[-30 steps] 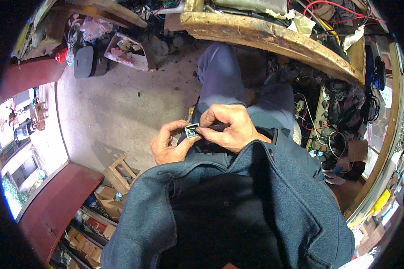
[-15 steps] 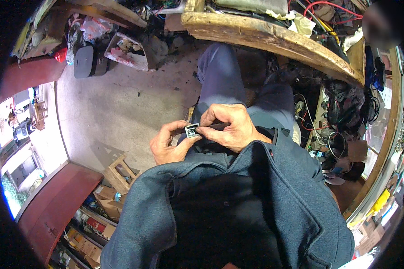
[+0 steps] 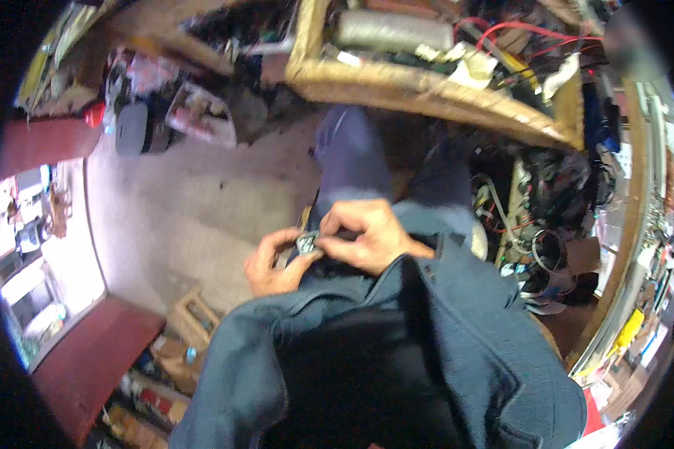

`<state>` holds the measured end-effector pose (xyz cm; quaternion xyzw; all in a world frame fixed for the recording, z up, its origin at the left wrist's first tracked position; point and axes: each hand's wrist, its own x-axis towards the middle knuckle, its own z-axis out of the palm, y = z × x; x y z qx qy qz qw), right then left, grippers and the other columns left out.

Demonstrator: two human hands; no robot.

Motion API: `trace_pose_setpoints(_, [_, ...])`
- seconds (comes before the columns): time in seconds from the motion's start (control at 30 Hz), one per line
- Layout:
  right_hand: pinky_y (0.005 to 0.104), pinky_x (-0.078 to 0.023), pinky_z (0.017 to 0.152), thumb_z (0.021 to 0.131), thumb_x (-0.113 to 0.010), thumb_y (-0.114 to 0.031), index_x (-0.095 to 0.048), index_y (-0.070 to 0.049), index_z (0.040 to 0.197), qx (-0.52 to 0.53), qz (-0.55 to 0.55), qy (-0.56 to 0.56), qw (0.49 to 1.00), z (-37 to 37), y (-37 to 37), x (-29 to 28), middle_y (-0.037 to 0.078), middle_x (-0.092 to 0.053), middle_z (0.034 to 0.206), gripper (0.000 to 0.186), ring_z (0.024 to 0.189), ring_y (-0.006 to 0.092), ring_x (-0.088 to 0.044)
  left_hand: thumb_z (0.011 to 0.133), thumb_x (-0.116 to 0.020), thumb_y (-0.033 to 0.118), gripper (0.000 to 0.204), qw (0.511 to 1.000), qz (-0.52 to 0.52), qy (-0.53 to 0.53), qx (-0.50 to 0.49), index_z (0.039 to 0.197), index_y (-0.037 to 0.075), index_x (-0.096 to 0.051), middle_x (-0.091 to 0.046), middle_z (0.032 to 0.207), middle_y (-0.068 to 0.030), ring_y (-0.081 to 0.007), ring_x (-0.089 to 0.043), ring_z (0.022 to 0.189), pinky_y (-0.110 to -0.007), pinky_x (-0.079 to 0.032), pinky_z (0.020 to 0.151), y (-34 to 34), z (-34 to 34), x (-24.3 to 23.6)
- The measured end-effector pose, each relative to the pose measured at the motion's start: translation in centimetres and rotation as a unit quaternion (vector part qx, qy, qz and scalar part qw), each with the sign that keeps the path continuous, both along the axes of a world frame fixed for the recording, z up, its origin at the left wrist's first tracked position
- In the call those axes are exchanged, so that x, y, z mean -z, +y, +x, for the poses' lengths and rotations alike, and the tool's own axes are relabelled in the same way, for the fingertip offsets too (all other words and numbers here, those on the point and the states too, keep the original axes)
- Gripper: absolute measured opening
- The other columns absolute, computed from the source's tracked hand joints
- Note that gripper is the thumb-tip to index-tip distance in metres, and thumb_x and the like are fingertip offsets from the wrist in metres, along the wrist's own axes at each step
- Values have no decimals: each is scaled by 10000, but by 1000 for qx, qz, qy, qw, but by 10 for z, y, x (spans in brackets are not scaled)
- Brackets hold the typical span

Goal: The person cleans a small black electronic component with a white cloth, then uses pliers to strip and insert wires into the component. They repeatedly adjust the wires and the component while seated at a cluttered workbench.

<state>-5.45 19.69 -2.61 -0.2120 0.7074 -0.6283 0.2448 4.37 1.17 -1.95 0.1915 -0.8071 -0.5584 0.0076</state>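
A small square part [image 3: 306, 242] with a pale rim and a dark inside is held above my lap; blur hides what kind of part it is. Thumb and fingers of my left hand [image 3: 272, 263] pinch it from the left. From the right, my right hand [image 3: 365, 236] is closed, its thumb and forefinger pressed together at the part's edge. Whether these fingertips also grip something tiny cannot be made out.
A cluttered wooden workbench [image 3: 427, 90] stands ahead of my knees. Tangled cables [image 3: 547, 247] lie to the right. On the floor at far left are a box of scraps [image 3: 202, 116] and a dark grey case [image 3: 132, 129]. A wooden frame [image 3: 195, 314] leans nearer, at left.
The whole view has shifted, so hands and bench sit differently in it, and the picture is blurrier. Both hands keep the same hold at the small square part.
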Motion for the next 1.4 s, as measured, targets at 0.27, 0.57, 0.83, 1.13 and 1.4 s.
trace_pose_setpoints(0.27, [352,-551,659,805,-809,-59,-664,-7,850,41,-29,77,996,-6,4,-8,123,-713,824,161,758,256,-720,705,-918,50,427,999,-3,26,45,1057,17,-679,-752,973,-95,-160,-719,893,-308,-578,821,-10,-17,-3])
trace_pose_setpoints(0.57, [278,-544,732,852,-799,-75,-725,-10,966,166,-69,140,974,-50,49,-84,66,-724,911,150,808,128,-667,748,-861,-36,367,972,93,210,57,1053,-9,-660,-724,978,-85,-158,-704,897,-311,-577,848,7,-97,-45])
trace_pose_setpoints(0.83, [268,-540,808,882,-748,-7,-734,-15,1009,346,-98,265,894,-129,102,-140,44,-710,975,129,883,118,-662,781,-834,-37,371,939,113,318,66,1090,19,-636,-692,1000,-33,-121,-646,937,-270,-511,891,49,-217,-103])
trace_pose_setpoints(1.13, [257,-558,757,919,-735,-48,-734,-11,1030,431,-16,370,823,-236,122,-162,68,-759,917,117,825,102,-703,784,-853,13,359,935,97,327,95,1076,0,-644,-736,926,-83,-122,-698,822,-271,-568,745,66,-276,-69])
trace_pose_setpoints(1.4, [304,-528,669,854,-785,-173,-763,1,935,474,39,328,816,-283,114,-156,76,-739,799,194,700,137,-677,791,-842,12,350,942,101,300,114,1085,-4,-653,-729,957,-74,-114,-688,846,-268,-565,764,56,-273,-72])
